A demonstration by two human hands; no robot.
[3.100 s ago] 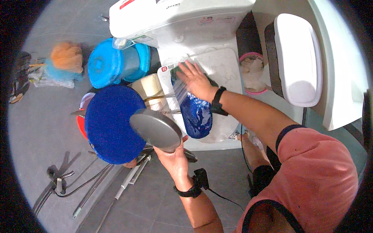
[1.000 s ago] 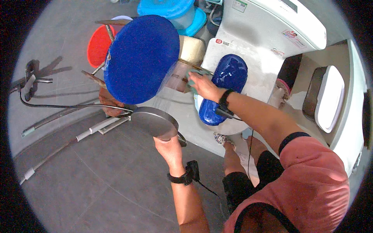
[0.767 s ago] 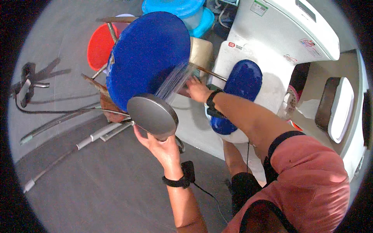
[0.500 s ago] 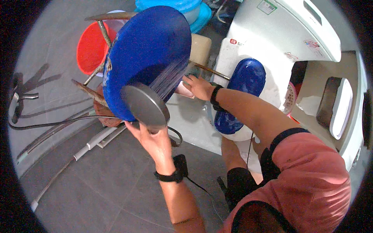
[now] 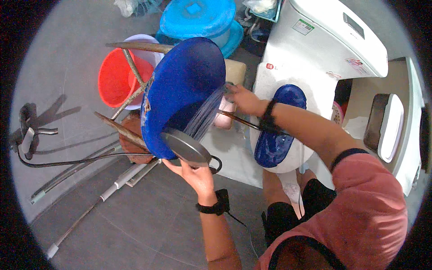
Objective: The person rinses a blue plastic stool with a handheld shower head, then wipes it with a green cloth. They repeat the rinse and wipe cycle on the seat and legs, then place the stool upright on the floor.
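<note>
Just below frame centre, the left hand (image 5: 194, 173) has its grip closed on the rim of a grey metal pan (image 5: 185, 146). Above it, water streams (image 5: 204, 114) off a tilted blue basin (image 5: 182, 94). The right hand (image 5: 240, 99) grips the basin's edge. Farther up sits a red bucket (image 5: 119, 81).

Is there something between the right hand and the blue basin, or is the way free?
Nothing visible blocks it. The right hand is at the rim of the tilted blue basin, where water streams down onto the grey metal plate that the left hand holds below.
</note>
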